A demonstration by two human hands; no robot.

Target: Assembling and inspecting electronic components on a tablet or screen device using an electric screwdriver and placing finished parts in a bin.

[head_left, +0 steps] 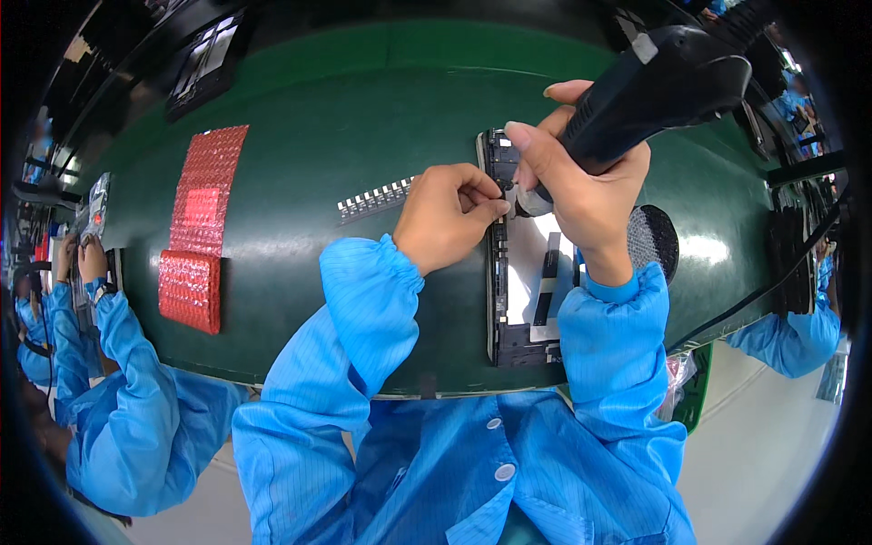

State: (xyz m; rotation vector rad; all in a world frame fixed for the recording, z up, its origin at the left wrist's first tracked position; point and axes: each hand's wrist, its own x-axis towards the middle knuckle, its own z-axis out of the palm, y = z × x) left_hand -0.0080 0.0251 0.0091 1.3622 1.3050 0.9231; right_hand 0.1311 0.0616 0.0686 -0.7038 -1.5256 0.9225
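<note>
An opened flat device (497, 309) with a black frame and white inner panel (525, 245) lies on the green table before me. My right hand (586, 191) is wrapped round a black hot-air gun (627, 100), whose nozzle end points down at the device's upper part. At the device's left edge, close to the nozzle, my left hand (451, 213) pinches with thumb and forefinger. Whatever sits between those fingertips is too small to make out. Just left of that hand lies a strip (377, 201) carrying a row of small pale pieces, partly covered by the hand.
Red bubble wrap (209, 182) and a red bubble-wrapped bundle (189, 289) lie to the left. A grey bubble-wrap piece (656, 241) is beside my right wrist. A black cable (754, 309) crosses the right edge. Co-workers' hands (91, 259) and a sleeve (790, 345) show at the sides.
</note>
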